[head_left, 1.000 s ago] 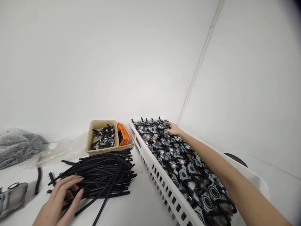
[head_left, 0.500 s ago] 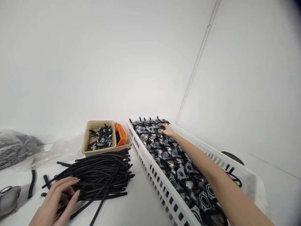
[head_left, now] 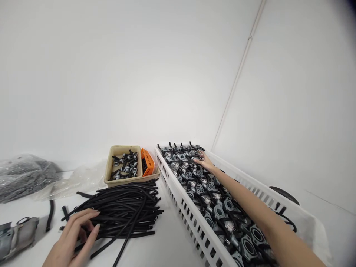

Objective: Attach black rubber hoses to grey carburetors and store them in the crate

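Observation:
My left hand rests at the near left edge of a pile of black rubber hoses. Its fingers are curled but apart from the thumb, and I see nothing gripped between them. My right hand reaches to the far end of a white slotted crate. Rows of metal carburetors with short black hoses fill that crate. Thumb and fingers of this hand are spread just over the carburetors, touching or nearly touching one; the contact is partly hidden.
Behind the hoses stands a beige bin with small hose-and-metal parts, beside an orange basket. Clear plastic bags lie at the left, one full of dark pieces. A grey metal part sits at the near left. A white wall closes the back.
The view has shifted slightly, so the things appear further right and a little lower. My right hand's thumb and fingers have spread wider over the carburetors. My left hand keeps its pose by the hoses.

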`<control>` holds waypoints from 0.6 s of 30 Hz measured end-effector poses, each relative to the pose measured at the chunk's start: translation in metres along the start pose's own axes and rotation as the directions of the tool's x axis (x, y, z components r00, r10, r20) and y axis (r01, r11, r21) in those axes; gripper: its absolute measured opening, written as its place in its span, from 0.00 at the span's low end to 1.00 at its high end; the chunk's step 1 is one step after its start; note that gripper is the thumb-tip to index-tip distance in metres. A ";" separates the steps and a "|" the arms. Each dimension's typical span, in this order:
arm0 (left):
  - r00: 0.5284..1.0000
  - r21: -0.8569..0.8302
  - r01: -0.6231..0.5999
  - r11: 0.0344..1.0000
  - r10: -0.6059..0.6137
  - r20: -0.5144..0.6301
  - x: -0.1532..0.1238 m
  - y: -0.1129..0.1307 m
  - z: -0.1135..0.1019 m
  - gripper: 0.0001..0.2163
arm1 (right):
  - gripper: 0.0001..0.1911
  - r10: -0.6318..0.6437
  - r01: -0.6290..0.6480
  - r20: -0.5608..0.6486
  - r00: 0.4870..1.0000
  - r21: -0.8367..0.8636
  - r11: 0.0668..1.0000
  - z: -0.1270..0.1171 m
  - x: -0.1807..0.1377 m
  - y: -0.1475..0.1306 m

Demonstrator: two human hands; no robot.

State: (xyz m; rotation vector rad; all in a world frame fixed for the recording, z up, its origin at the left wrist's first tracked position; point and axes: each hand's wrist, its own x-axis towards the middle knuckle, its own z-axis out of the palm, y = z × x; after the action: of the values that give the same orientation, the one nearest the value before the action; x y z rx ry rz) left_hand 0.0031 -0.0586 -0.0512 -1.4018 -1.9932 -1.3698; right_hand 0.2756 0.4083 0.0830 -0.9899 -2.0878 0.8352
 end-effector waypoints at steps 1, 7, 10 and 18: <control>1.000 -0.005 -0.016 1.000 0.016 0.017 0.000 0.000 -0.001 0.15 | 0.51 0.011 -0.011 -0.005 1.000 0.009 1.000 -0.004 -0.002 -0.003; 0.997 -0.051 0.037 0.998 -0.033 0.075 0.000 0.005 -0.003 0.15 | 0.44 -0.038 0.040 -0.063 0.997 0.023 0.999 -0.042 -0.039 -0.035; 0.998 -0.035 0.015 0.999 -0.013 0.064 0.003 0.010 -0.005 0.13 | 0.38 -0.129 0.129 -0.026 0.991 -0.014 0.992 -0.063 -0.079 -0.067; 0.999 0.001 -0.025 1.000 0.025 0.033 0.009 0.018 -0.011 0.11 | 0.22 -0.690 0.633 0.090 0.718 -0.496 0.594 -0.089 -0.255 -0.159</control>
State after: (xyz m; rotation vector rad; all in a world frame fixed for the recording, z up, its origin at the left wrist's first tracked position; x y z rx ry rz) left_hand 0.0117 -0.0624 -0.0298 -1.4523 -1.9901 -1.3434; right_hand 0.4068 0.1405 0.1807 -0.3721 -2.3579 -0.1660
